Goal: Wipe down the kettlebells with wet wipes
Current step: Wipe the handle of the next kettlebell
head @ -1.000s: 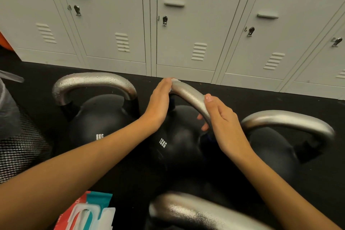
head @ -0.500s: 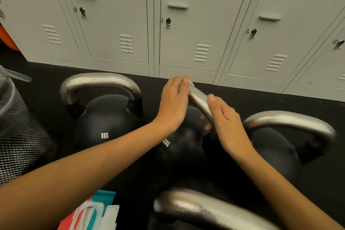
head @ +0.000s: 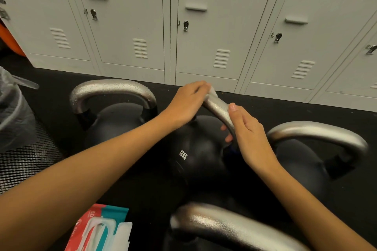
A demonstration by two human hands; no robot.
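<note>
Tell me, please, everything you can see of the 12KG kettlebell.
The 12KG kettlebell stands upright on the black floor among three others, before the lockers. Its round black body bears a white "12KG" mark. Its silver, pebbled handle arches over the top. The left hand presses a white wipe onto the handle's top; the right hand grips its right side, fingers curled beneath. Part of the handle is hidden by the hands.

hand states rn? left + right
Left hand: holds a wet wipe against the 12KG kettlebell handle.
Right hand: grips the same handle lower down, fingers curled round it.
</note>
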